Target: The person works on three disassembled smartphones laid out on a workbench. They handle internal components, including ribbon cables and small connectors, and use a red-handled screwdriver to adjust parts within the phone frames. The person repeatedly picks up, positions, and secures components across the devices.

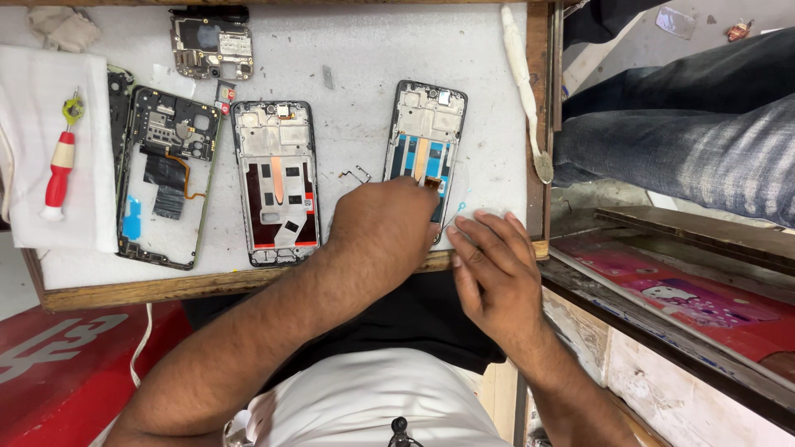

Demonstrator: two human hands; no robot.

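My left hand [385, 223] lies knuckles-up over the lower half of an opened phone frame [424, 124] with blue and orange parts inside. Its curled fingers press on the frame, with the fingertips at a small orange flex strip [431, 180]. Just right of it, my right hand [493, 265] rests flat at the board's front edge with the fingers stretched out. Its fingertips touch a thin clear film [460, 199] beside the frame, and the hand holds nothing.
On the white work board [364, 66] lie a second frame with a red-edged inside [276, 182], a dark opened phone body [166, 178] and a circuit board [211, 41]. There are also small metal bits [358, 174], a white stick tool [522, 74] and a red-handled screwdriver [60, 170] on a cloth. A person's jeans-clad legs [679, 132] are at right.
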